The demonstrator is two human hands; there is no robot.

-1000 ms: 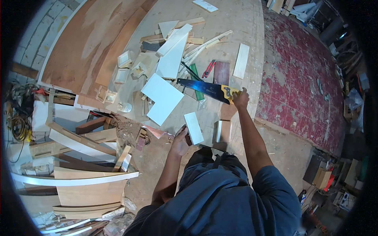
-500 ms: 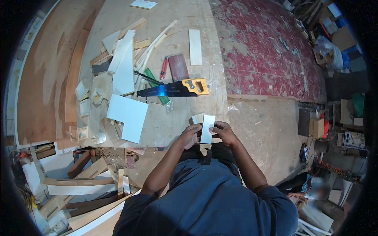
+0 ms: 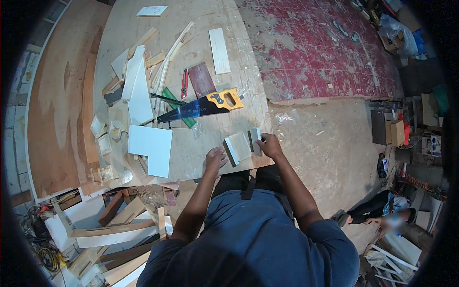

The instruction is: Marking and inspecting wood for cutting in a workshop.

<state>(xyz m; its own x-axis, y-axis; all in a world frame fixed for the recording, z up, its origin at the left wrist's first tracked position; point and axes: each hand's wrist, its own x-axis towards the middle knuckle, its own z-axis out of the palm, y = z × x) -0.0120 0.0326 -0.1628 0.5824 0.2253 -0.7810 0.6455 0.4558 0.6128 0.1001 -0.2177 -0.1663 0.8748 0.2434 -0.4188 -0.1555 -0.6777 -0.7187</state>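
Note:
My right hand (image 3: 268,146) grips a narrow white-edged wood piece (image 3: 256,141) standing at the workbench's front right. Just left of it rests a pale block with a white edge (image 3: 239,147). My left hand (image 3: 215,159) is beside that block, empty, its fingers loosely bent and apart. A handsaw with a yellow handle (image 3: 201,106) lies farther back, over a green strip (image 3: 169,98). Near it are a red cutter (image 3: 184,83) and a dark red board (image 3: 202,79). An L-shaped white board (image 3: 160,158) lies to the left, and a pale plank (image 3: 219,50) farther back.
The workbench (image 3: 181,12) carries scattered offcuts, with plywood sheets (image 3: 60,110) to its left. Wood scraps (image 3: 110,244) lie below left. A red floor (image 3: 320,43) extends back right. At lower right another person (image 3: 373,213) is down near cluttered boxes (image 3: 394,131).
The saw has been let go onto the bench. The small piece passed from both hands into my right one, moving rightward onto the bench, while my left hand moved left, away from it.

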